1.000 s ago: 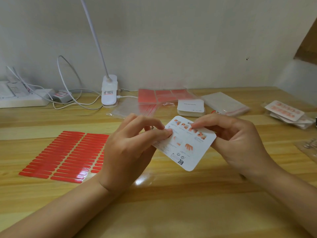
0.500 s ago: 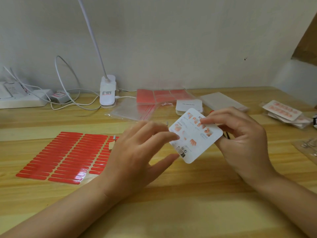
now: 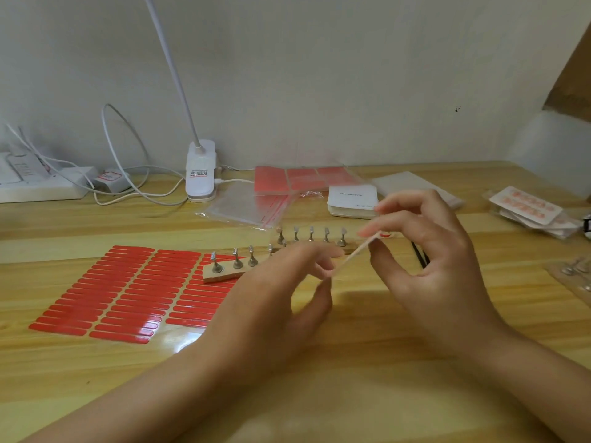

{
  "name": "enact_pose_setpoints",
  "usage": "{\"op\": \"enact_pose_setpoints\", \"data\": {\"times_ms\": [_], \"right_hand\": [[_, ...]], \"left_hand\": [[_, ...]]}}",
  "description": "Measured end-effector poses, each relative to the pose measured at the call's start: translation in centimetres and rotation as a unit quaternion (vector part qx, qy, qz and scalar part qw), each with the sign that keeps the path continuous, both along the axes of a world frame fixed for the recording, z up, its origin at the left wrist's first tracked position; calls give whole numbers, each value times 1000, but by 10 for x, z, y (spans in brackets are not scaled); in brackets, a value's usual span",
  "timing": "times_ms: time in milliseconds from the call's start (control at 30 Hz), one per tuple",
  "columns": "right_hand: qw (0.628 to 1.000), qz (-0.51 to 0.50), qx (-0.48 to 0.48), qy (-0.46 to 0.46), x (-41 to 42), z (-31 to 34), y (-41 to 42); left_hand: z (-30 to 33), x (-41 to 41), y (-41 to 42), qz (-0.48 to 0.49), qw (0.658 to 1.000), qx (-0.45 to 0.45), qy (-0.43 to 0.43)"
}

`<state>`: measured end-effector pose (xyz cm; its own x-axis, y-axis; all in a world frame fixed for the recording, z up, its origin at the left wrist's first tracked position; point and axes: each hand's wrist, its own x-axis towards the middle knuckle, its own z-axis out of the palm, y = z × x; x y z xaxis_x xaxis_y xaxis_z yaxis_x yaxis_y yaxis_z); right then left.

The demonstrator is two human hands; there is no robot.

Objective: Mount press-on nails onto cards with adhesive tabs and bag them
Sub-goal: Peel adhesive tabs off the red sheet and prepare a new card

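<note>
Both hands pinch edge-on card (image 3: 353, 256): left hand (image 3: 281, 302), right hand (image 3: 428, 260); light grip risks drop onto nail stands (image 3: 311, 239)

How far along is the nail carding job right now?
Done: a few bagged cards lie at the far right. In hand: both hands, left and right, hold one card edge-on. Left: nails on the wooden stands, the stack of blank cards and empty bags.

Card (image 3: 351, 259) seen edge-on, its face unreadable. Left hand (image 3: 275, 302) motion-blurred, hiding part of the near wooden stand (image 3: 220, 275). Lamp (image 3: 200, 171) head cut off at top edge.
</note>
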<state>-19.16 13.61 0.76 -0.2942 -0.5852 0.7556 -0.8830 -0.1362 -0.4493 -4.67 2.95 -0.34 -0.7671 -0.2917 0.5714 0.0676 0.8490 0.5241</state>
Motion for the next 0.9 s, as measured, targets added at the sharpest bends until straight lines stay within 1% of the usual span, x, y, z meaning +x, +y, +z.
{"op": "enact_pose_setpoints", "data": {"times_ms": [67, 100, 133, 200, 233, 267, 367, 400, 467, 567, 600, 733, 800, 900], "right_hand": [[998, 0, 29, -59, 1, 1, -1], [994, 3, 42, -99, 1, 1, -2], [987, 12, 51, -155, 1, 1, -2], [954, 40, 58, -292, 0, 3, -2], [935, 53, 62, -346, 0, 4, -2], [920, 61, 73, -380, 0, 5, -2], [897, 63, 102, -426, -1, 5, -2], [891, 60, 107, -437, -2, 5, -2], [880, 51, 128, -454, -5, 4, -2], [865, 48, 188, -463, -7, 3, -1], [861, 52, 213, -459, -7, 2, -1], [848, 64, 306, -427, -4, -1, -2], [853, 57, 330, -400, -3, -4, -4], [891, 27, 345, -294, -2, -9, -7]], "left_hand": [[0, -1, -1, -3, 992, 129, 12], [1, -1, -1, -8, 982, 190, 20], [2, -1, -2, -14, 968, 250, 27], [4, -1, -3, -20, 933, 359, 32], [4, -1, -3, -21, 915, 401, 28], [5, 0, -4, -22, 902, 432, 19], [8, 0, -5, -25, 882, 470, -32], [11, 0, -5, -24, 882, 466, -58], [19, 2, -9, -8, 895, 431, -118], [32, 6, -24, 33, 926, 330, -180], [37, 9, -30, 45, 936, 299, -179], [53, 26, -59, 77, 967, 214, -115], [51, 35, -76, 91, 975, 159, -123], [37, 47, -96, 107, 970, 103, -193]]}}
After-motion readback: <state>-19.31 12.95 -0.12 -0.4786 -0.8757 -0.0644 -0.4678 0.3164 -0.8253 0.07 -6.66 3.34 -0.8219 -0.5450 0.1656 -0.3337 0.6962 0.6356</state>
